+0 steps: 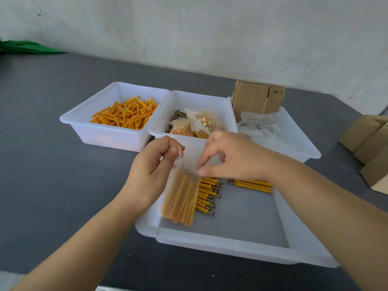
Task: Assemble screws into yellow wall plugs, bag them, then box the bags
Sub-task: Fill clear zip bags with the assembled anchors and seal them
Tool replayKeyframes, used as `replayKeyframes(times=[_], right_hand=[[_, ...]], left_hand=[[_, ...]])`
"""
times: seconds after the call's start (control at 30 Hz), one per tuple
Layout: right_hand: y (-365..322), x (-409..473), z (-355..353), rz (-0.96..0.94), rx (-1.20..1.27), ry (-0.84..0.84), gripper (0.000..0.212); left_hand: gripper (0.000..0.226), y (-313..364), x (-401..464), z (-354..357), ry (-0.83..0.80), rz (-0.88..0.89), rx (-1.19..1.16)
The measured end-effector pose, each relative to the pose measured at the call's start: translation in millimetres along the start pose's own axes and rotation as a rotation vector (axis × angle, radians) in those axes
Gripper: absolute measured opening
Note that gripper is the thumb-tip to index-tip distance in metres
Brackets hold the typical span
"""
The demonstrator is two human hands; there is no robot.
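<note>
A clear plastic bag [181, 198] filled with yellow plugs and screws hangs upright over the near white tray [231, 246]. My left hand [152, 166] pinches the bag's top left corner. My right hand [231, 156] pinches its top edge on the right side. Behind the bag, assembled plugs with screws [209, 193] lie in a row on the tray floor, and a smaller bunch [252, 185] lies to the right, partly under my right wrist.
At the back left stands a bin of loose yellow plugs [126, 114]. The middle bin [195, 97] holds screws and filled bags. The right bin [294, 139] holds empty bags and a flat cardboard box [257, 97]. More boxes [371, 143] sit at the right edge.
</note>
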State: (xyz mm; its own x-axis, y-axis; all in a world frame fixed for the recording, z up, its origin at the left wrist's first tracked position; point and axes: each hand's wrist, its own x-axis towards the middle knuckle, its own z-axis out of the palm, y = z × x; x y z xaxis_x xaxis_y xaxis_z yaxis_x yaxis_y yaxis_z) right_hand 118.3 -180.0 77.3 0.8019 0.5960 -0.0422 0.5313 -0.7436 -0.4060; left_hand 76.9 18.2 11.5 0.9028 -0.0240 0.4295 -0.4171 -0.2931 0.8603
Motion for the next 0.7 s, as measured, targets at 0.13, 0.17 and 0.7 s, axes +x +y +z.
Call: replayKeyframes(times=[0.13, 0.17, 0.7], right_hand=[[4.5, -14.9, 5.7, 0.039, -0.019, 0.042, 0.008], [5.1, -20.6, -1.0, 0.050, 0.027, 0.055, 0.011], [76.7, -124.7, -46.8, 0.243, 0.119, 0.242, 0.015]], left_hand=[[0.024, 9.8, 2.4, -1.3, -0.030, 0.030, 0.036], [0.023, 14.0, 3.2, -2.1, -0.035, 0.034, 0.047], [0.008, 52.1, 52.7, 92.7, -0.581, 0.384, 0.400]])
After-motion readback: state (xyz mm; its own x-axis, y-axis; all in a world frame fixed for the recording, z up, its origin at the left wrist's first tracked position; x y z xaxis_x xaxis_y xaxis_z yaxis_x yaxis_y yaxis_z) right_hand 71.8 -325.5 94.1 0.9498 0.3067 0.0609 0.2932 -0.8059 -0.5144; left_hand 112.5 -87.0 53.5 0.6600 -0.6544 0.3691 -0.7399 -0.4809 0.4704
